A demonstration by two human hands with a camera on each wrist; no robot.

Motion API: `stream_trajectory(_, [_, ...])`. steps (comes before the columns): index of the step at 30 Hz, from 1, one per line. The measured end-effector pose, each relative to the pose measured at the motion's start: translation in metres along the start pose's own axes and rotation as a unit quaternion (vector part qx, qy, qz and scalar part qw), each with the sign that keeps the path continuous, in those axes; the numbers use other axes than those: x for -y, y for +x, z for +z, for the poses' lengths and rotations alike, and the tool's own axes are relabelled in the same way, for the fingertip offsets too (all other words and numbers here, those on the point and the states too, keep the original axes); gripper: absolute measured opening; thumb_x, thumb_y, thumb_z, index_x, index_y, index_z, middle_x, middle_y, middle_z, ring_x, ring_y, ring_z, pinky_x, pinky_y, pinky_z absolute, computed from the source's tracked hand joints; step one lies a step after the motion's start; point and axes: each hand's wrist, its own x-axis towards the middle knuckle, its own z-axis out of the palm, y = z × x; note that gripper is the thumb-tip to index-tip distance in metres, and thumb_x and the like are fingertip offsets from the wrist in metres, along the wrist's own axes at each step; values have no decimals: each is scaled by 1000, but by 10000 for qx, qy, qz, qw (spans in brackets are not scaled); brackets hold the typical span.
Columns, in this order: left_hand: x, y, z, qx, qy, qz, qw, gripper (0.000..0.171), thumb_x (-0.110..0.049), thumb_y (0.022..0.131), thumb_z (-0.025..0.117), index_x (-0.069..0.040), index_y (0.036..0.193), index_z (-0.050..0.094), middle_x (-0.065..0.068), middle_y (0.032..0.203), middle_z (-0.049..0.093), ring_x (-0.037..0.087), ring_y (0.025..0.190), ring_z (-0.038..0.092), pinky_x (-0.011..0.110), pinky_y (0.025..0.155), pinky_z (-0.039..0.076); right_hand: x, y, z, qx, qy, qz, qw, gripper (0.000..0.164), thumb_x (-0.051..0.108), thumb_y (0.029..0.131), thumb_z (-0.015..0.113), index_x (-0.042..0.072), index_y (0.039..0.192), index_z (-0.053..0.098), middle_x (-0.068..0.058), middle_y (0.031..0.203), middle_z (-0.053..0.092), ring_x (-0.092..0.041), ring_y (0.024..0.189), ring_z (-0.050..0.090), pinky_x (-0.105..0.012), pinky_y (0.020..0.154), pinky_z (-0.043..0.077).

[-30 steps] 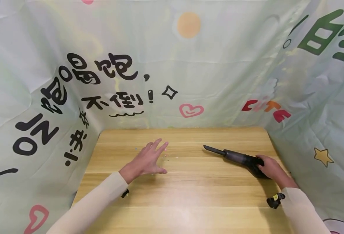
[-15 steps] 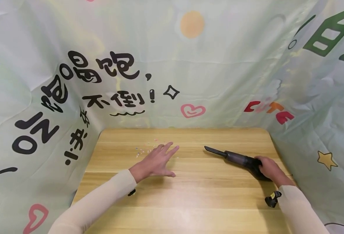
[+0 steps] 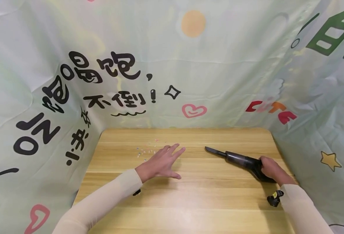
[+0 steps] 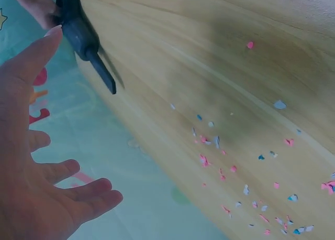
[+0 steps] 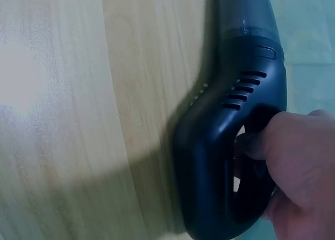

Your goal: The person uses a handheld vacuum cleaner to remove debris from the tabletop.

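My right hand grips the loop handle of a black handheld vacuum cleaner at the table's right side. Its narrow nozzle points left and slightly away from me. In the right wrist view, the fingers of the right hand pass through the handle of the vacuum cleaner. Spread fingers and nothing held: that is my left hand, above the table left of the nozzle. Small pink, blue and white paper scraps lie scattered on the wood, beyond and left of that hand.
The wooden table has printed fabric walls behind it and on both sides, such as the back curtain. A small black camera sits at the right wrist.
My left hand has moved right and slightly nearer to me, uncovering more of the scraps. The right hand stays on the vacuum cleaner, which lies nearly where it was.
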Motion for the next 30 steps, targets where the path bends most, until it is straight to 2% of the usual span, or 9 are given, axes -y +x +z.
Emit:
stream_trajectory(4, [-3,5,1,-17,40,53,10000,118,-84,78,67,-24,168,19,14,169,30,39,140,51,52,111,49,-1,-1,-5,286,97,69,9995,26,-10,87,59,-22,109,55,-36,98,65,-52,92,66,-58,78,56])
stream_trajectory(8, [-6,11,4,42,5,73,10000,117,-82,79,69,-25,168,19,12,170,30,37,141,50,51,112,48,1,-3,-6,391,148,-127,9990,24,-9,89,57,-23,109,54,-36,98,65,-51,91,66,-56,77,56])
stream_trajectory(17, [-11,27,8,108,-197,82,9997,112,-70,82,76,-22,167,21,11,168,33,34,144,48,51,110,50,10,-5,-7,111,138,-284,9994,23,-10,87,55,-20,108,58,-34,97,67,-47,90,68,-56,78,56])
stream_trajectory(23, [-14,37,12,163,-180,57,9997,107,-66,86,75,-22,167,21,8,168,34,31,147,45,53,103,55,20,-4,-11,-14,63,-413,9991,20,-10,86,55,-19,103,61,-30,91,68,-43,84,68,-54,74,56])
stream_trajectory(27, [-17,45,13,108,-68,101,9999,106,-66,87,74,-18,166,23,8,168,35,30,147,46,49,103,56,28,-3,-12,-31,42,-406,9992,21,-10,85,55,-19,102,63,-28,90,69,-41,83,69,-53,73,56])
stream_trajectory(30, [-19,51,12,78,107,161,9998,104,-66,89,71,-15,166,23,8,167,36,29,146,47,43,108,53,33,-3,-13,-36,53,-366,9993,22,-11,84,56,-19,102,64,-28,91,70,-39,82,69,-51,72,57])
